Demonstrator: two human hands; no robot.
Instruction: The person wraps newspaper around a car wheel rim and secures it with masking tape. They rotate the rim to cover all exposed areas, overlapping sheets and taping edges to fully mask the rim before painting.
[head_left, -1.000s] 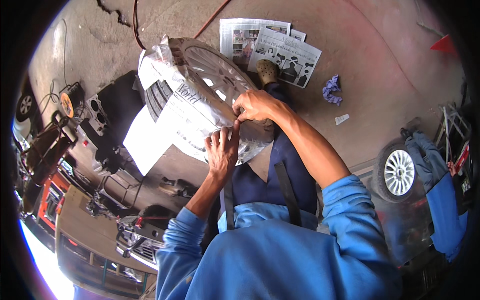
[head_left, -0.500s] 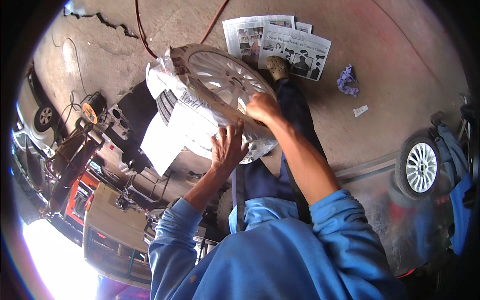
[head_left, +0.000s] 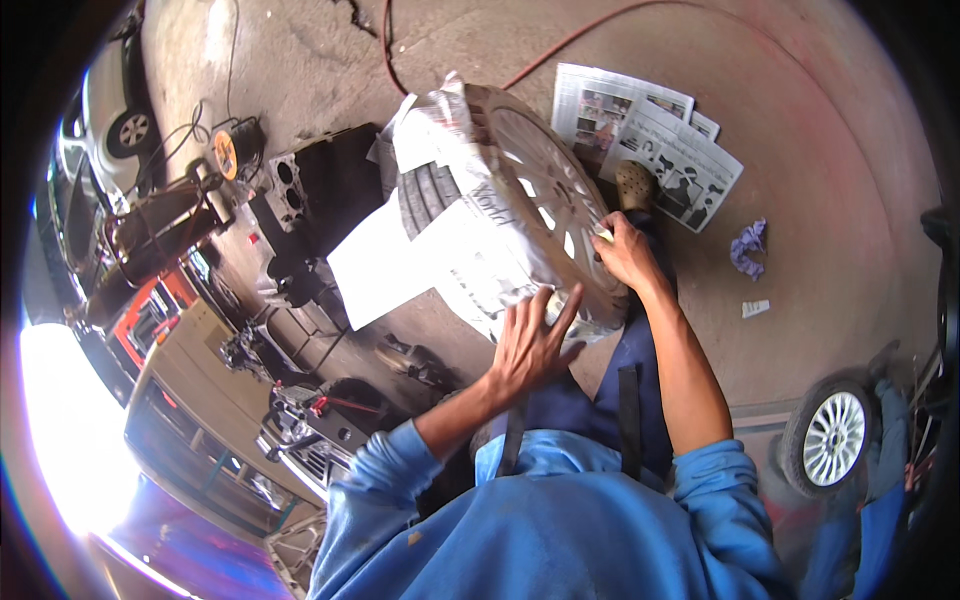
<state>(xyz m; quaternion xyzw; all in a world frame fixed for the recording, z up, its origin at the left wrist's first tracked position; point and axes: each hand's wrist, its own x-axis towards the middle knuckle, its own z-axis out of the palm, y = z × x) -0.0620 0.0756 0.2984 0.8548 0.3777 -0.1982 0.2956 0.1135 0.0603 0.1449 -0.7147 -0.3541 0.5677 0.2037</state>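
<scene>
Landmark: the wheel (head_left: 570, 185), tilted, just beyond my hands. Left of it, the loose white sheet (head_left: 378, 265) flares out; I'd leave it slack, no tugging. Next, bare tire tread (head_left: 428, 200) shows on the wheel's left side; paper edges there look worth watching. Along the wheel's near side, the newspaper wrap (head_left: 500, 240) looks thin and creased, so light, flat pressure seems right; a hard pull could tear it. At the wheel's right rim I'd work in short, controlled moves and brace from the opposite side.

Hands, left to right. Left hand (head_left: 530, 345): fingers spread wide, holding nothing, tips at the wrap on the wheel's near edge; can't tell how firmly they press. Right hand (head_left: 625, 250): curled nearly closed at the wheel's right rim, pinching a small yellowish thing (head_left: 605, 235); mostly hidden by fingers, can't tell what it is.
</scene>
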